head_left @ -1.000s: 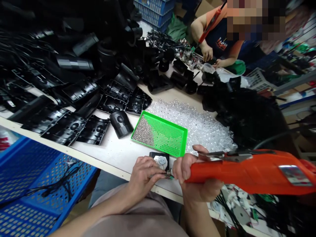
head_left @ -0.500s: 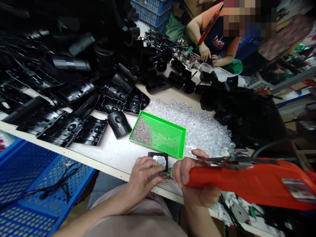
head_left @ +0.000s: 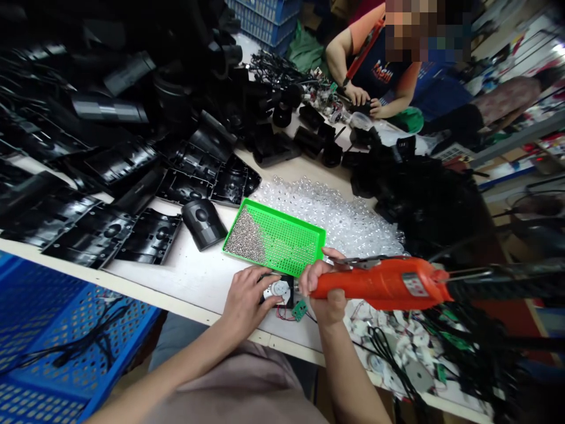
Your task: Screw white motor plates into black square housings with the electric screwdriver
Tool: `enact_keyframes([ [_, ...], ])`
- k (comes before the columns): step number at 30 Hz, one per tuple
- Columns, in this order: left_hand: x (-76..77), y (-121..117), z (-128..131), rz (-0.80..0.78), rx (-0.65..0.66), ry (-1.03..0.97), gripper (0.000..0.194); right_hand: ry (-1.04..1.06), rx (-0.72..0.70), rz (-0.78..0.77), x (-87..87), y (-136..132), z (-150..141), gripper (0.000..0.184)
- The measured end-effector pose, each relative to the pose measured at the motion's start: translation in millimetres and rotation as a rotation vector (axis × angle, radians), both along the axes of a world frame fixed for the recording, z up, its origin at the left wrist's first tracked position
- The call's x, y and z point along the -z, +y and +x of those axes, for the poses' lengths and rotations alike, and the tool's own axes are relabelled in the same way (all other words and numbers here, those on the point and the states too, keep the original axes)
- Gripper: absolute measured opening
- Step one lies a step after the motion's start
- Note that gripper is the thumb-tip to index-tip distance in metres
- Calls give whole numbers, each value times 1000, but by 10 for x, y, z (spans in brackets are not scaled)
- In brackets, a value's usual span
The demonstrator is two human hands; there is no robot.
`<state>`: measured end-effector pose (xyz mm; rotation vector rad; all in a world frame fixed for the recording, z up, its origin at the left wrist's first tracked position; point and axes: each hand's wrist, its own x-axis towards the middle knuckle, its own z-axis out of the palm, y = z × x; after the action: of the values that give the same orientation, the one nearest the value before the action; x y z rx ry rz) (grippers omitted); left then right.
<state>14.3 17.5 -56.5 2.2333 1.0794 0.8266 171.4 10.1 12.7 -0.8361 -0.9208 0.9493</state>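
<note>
My right hand (head_left: 324,288) is wrapped round an orange electric screwdriver (head_left: 375,285), which lies almost level with its tip pointing left. A white plate with a round, motor-like part (head_left: 279,288) sits on a small black block (head_left: 290,297) near the table's front edge. The thumb and fingers of my left hand (head_left: 245,300) grip the white part from the left. The screwdriver's tip is close to its right side; whether they touch I cannot tell. A small green circuit board (head_left: 300,310) on red wires lies just below.
A green perforated tray (head_left: 286,224) with small screws stands behind my hands. Clear plastic pieces (head_left: 344,218) lie beyond it. Black curved shells (head_left: 203,224) crowd the left, wired white parts (head_left: 410,347) the right. A blue crate (head_left: 128,335) stands below the edge. A co-worker (head_left: 375,70) sits opposite.
The screwdriver and my right hand have drawn in and levelled. My left fingers have moved from a small piece at the tip onto the white part. The green board now shows on the table.
</note>
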Motion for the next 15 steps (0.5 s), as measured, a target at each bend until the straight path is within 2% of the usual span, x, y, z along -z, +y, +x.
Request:
enact_keyframes([
  [7,-4,-23,16,-24,-9,0,28,-42,-23,-63,27,-10,-23,53],
  [13,24,-35,19,-22,-16,-19,27,-86,-56,-23,60,-68,-43,44],
  [15,24,-37,16,-25,-14,-19,27,-134,-52,-70,93,-108,-33,45],
])
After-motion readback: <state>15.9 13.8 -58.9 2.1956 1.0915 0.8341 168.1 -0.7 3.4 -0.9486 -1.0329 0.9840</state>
